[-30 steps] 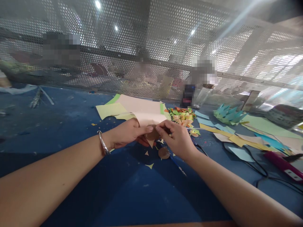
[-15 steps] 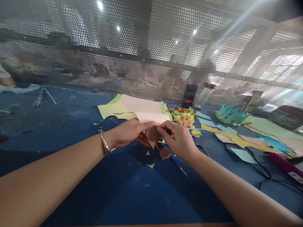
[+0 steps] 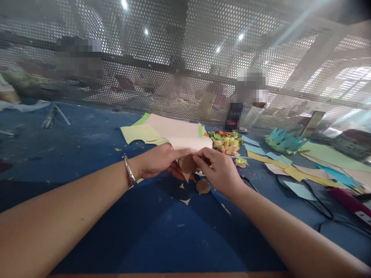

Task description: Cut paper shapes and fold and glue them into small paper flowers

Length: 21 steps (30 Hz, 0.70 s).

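My left hand (image 3: 162, 160) is closed on a sheet of pale pink paper (image 3: 191, 143), its thumb on top and fingers beneath. Against the sheet's near corner lies a brown round piece (image 3: 187, 164) that looks like cardboard. The fingertips of my right hand (image 3: 218, 166) pinch that piece at its right edge; whether they also grip the paper is hidden. A second brown disc (image 3: 203, 187) rests on the table just below my hands. Beside it lies a blue pen-like tool (image 3: 220, 203), and small paper offcuts (image 3: 185, 201) are scattered nearby.
Pale yellow paper (image 3: 139, 133) with curved cut-outs lies behind my left hand. A pile of coloured paper pieces (image 3: 227, 143) and a blue-green folded paper form (image 3: 285, 141) stand to the right, near paper strips, a black cable (image 3: 324, 216) and a magenta power strip (image 3: 349, 204). A perforated screen (image 3: 162, 85) borders the back.
Both hands keep almost the same hold on the paper and brown round piece. The view has shifted slightly; nothing on the table has visibly moved.
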Motion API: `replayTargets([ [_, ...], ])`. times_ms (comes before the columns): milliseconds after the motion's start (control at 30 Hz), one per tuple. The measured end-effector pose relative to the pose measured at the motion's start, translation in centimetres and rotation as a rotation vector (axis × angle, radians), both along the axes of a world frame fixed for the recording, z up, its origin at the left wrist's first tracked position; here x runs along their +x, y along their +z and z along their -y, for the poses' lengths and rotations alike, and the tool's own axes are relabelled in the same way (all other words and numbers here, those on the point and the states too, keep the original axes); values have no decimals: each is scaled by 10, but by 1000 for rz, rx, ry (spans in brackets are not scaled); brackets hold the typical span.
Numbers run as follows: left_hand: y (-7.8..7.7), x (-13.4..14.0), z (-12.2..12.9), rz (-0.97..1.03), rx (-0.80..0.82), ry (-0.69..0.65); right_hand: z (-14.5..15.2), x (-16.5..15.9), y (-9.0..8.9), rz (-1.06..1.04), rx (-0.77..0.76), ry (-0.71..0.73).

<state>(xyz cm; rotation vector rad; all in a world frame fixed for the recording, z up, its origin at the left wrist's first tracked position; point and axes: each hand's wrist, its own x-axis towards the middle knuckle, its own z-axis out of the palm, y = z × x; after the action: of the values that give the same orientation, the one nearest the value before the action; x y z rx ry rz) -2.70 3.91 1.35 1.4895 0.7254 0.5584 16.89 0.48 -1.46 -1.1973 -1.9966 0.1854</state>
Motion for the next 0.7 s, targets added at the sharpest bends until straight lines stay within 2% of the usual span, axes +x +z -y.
replayTargets([
  [100, -2, -2, 0, 46, 21, -49, 1, -1, 2, -8, 2, -7],
  [167, -3, -2, 1, 95, 50, -35, 2, -1, 3, -24, 6, -27],
  [367, 0, 4, 6, 140, 151, 101, 1, 10, 8, -111, 34, -191],
  [467, 2, 4, 6, 103, 231, 212, -2, 17, 9, -209, -20, -238],
  [567, 2, 3, 6, 33, 342, 288, -5, 17, 8, -410, -155, -150],
  [700, 3, 3, 8, 15, 418, 260, -5, 10, 6, -737, -408, 143],
])
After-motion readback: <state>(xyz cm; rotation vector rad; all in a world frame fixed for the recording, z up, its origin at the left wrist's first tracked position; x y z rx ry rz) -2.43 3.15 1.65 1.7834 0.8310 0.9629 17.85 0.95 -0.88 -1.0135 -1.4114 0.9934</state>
